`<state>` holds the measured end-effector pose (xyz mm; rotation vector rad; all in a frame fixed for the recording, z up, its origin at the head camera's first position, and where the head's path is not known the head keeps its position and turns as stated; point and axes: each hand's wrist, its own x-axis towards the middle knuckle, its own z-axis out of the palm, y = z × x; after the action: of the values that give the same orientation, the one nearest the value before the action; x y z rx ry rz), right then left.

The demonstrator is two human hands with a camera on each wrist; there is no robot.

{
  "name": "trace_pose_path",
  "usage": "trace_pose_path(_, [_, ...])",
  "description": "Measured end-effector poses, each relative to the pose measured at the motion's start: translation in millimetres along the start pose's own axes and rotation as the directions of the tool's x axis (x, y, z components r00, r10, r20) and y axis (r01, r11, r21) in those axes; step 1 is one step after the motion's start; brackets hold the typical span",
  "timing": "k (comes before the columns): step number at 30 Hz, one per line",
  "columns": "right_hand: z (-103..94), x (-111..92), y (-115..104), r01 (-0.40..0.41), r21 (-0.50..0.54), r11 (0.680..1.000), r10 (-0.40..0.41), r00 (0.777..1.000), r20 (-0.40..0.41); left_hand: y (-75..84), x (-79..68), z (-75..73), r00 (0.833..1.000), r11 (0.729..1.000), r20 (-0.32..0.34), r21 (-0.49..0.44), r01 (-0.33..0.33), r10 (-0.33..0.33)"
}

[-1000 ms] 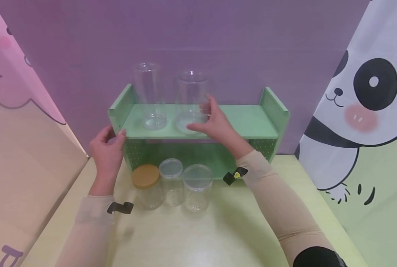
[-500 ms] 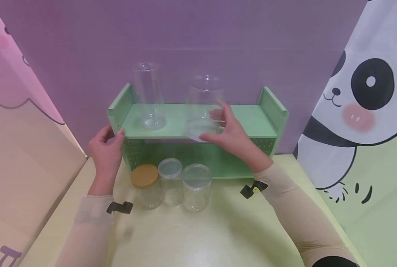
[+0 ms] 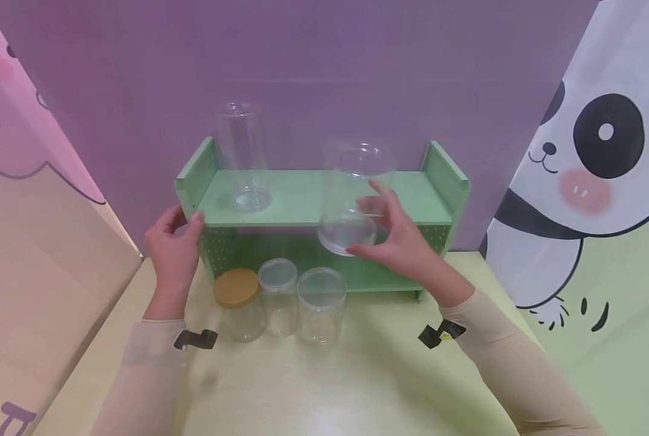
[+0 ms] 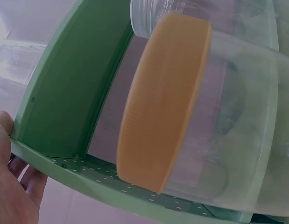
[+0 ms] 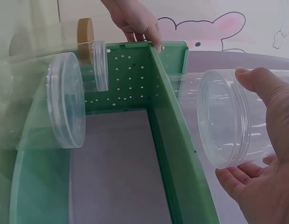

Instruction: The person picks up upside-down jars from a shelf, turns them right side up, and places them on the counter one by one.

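Gripping the wide clear jar (image 3: 351,209), the right hand (image 3: 400,242) has its fingers curled round the lower part. The tall clear jar (image 3: 243,157) stands on the green shelf (image 3: 297,197), left of those fingers. The left hand's (image 3: 174,245) fingers pinch the shelf's left end. Lower, between both sets of fingers, a tan-lidded jar (image 3: 237,289), a narrow clear-lidded jar (image 3: 277,277) and a broad clear-lidded jar (image 3: 322,292) stand on the worktop (image 3: 302,387).

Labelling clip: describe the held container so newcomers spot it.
Find the green shelf before the purple wall. Right of centre in the head view, the right hand grips a clear container. It's wider than the clear cylinder on the shelf, and alone is held.
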<state>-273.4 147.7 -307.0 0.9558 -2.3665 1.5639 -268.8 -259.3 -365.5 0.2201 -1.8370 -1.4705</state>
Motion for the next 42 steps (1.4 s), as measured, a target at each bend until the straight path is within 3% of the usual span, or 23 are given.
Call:
trace_pose_path(8, [-3.4,-21,6,0.071,-0.002,0.997,-0.071,0.997,0.029,-0.8,0.0,-0.4,1.000,1.000,-0.004,0.002,-0.013,0.013])
trace_pose_path(18, [-6.2,-46,22,0.066,0.047,0.997,-0.071,0.992,0.101,-5.6,1.9,-0.1,0.999,0.999,-0.018,0.003,-0.034,0.034])
trace_pose_path(30, [9.7,-76,42,0.051,0.084,0.995,-0.063,0.987,0.149,-3.3,-0.5,-1.7,1.000,1.000,-0.009,-0.002,-0.028,0.028])
trace_pose_path(42, [24.7,-102,54,0.049,0.104,0.993,-0.064,0.987,0.147,-1.9,-2.1,-2.7,1.000,1.000,0.008,-0.009,-0.021,0.021])
